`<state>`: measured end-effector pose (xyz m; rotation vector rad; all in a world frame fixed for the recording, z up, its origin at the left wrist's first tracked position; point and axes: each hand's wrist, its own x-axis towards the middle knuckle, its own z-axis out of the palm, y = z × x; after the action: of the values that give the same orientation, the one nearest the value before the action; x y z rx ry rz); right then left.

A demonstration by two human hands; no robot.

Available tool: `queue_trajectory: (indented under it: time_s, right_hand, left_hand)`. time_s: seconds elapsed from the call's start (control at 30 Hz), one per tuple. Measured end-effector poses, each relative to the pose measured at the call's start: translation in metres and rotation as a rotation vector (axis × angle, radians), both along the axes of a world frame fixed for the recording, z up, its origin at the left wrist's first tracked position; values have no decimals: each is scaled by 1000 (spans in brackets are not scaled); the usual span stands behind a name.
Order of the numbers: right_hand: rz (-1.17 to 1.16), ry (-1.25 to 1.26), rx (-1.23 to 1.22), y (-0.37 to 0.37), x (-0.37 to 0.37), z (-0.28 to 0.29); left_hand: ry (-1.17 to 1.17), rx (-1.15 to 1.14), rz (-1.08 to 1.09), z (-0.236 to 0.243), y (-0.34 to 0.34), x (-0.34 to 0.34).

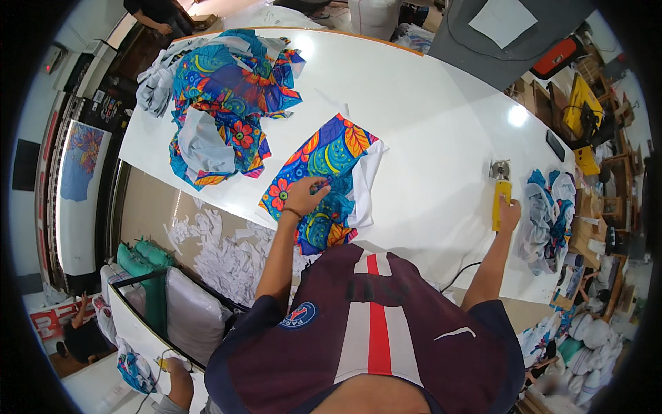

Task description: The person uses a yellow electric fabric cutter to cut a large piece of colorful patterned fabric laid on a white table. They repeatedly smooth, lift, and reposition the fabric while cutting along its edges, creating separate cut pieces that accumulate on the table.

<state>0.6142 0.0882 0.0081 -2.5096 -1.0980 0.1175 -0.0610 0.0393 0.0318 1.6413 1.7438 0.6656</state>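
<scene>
My left hand (pixel 307 196) is closed with its fingertips on a colourful floral fabric panel (pixel 317 155), which lies flat on the white table (pixel 434 124) with a white backing strip (pixel 367 179) along its right side. My right hand (pixel 509 214) grips a yellow electric cutter (pixel 501 190) with a silver round head, standing on the table right of the panel. Beside it at the right edge lies a heap of white and printed fabric (pixel 552 221). A larger pile of printed and grey pieces (pixel 221 90) sits at the upper left.
A phone (pixel 555 145) lies by the right edge, a power cord (pixel 458 272) near my body. White scraps (pixel 214 255) cover the floor. A person (pixel 155 17) stands at the top left; another (pixel 81 334) is lower left. A co-worker's hand (pixel 176 372) holds another yellow tool at bottom left.
</scene>
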Motion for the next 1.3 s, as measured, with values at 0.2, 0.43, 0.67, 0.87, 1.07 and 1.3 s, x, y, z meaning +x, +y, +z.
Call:
queue_trajectory:
  time_s: [0.2,0.43,0.67,0.87,1.07,1.3]
  right_hand:
    - [430,-39,134,18,-130,9]
    - [1019,234,-107,-54,-379,5]
    - [594,875,-54,7,-318,-32]
    - [141,1094,491,20,-199,3]
    - [-179,1172,606,-25,-166,-3]
    - [-101,1035,456,-67,-197,-16]
  left_hand:
    - [537,202,388,-26,14,17]
    - [435,-360,213,6,113,-2]
    - [506,-279,22,18,261,23]
    - [-295,366,-210,26,329,130]
    - [-33,537,-424,-29,212,201]
    - [411,476,-715,-57,67,203]
